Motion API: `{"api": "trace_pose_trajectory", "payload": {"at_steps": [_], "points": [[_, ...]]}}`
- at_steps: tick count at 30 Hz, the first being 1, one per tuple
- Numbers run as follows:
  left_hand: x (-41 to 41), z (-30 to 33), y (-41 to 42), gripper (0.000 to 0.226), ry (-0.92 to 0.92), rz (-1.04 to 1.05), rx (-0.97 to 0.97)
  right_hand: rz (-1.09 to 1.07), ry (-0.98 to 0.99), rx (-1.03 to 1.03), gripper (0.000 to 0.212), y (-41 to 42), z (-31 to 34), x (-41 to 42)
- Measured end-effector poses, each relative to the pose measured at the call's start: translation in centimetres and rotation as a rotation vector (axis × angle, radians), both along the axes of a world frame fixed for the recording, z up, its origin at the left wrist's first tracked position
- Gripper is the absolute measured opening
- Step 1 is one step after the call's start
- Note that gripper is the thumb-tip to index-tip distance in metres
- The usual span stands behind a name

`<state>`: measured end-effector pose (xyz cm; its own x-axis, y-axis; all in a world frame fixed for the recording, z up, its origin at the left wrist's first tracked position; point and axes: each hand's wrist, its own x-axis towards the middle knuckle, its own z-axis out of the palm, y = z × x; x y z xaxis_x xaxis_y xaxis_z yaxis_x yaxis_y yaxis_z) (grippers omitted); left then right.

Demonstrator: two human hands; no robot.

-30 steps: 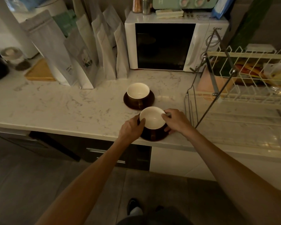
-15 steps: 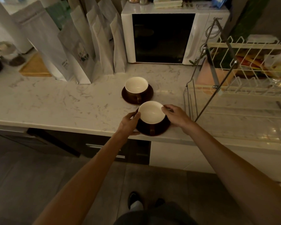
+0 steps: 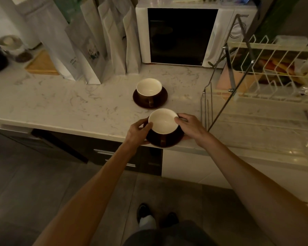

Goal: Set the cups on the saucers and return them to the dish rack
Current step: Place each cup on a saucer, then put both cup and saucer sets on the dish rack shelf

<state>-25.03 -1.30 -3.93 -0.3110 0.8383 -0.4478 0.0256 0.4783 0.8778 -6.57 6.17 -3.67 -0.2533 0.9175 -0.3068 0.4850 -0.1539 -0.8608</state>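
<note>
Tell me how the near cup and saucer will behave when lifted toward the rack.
The near cup just sits loose on its saucer, so tilting likely slides it. Both look glazed: probably slippery, rigid, breakable. Left hand and right hand flanking them should steady it.

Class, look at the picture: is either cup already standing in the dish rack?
No. Both cups sit on saucers on the counter: the far cup stands alone, the near cup is between both hands, and the dish rack holds neither.

Home kitchen: marble counter (image 3: 64, 105), microwave (image 3: 194, 34), wire dish rack (image 3: 274, 71).
</note>
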Motion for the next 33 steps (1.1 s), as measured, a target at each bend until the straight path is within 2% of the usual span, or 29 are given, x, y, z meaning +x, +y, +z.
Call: {"api": "trace_pose_trajectory", "payload": {"at_steps": [6,14,19,21,25,28,33], "points": [[0.3,1.0,-2.4,0.039,0.007,0.014,0.015,0.008,0.060,-0.076,0.026,-2.0,0.7,0.6],[0.0,2.2,-5.7,0.037,0.034,-0.016,0.013,0.008,0.110,-0.043,0.024,-5.5,0.8,0.8],[0.4,2.2,-8.1,0.037,0.020,-0.086,0.010,-0.043,0.165,-0.083,0.014,-8.7,0.9,2.0],[0.9,2.0,-8.9,0.038,0.031,-0.131,0.021,-0.070,0.160,-0.092,0.016,-9.9,1.0,2.7],[2.2,2.0,-9.8,0.025,0.001,-0.190,0.047,-0.121,0.111,-0.072,0.029,-11.6,1.7,4.5],[3.7,2.1,-10.0,0.019,-0.047,-0.208,0.055,-0.158,0.104,-0.071,0.026,-12.8,2.4,6.3],[7.1,2.4,-10.1,0.032,-0.075,-0.238,0.068,-0.213,0.096,-0.072,0.032,-14.0,3.2,10.0]]}}
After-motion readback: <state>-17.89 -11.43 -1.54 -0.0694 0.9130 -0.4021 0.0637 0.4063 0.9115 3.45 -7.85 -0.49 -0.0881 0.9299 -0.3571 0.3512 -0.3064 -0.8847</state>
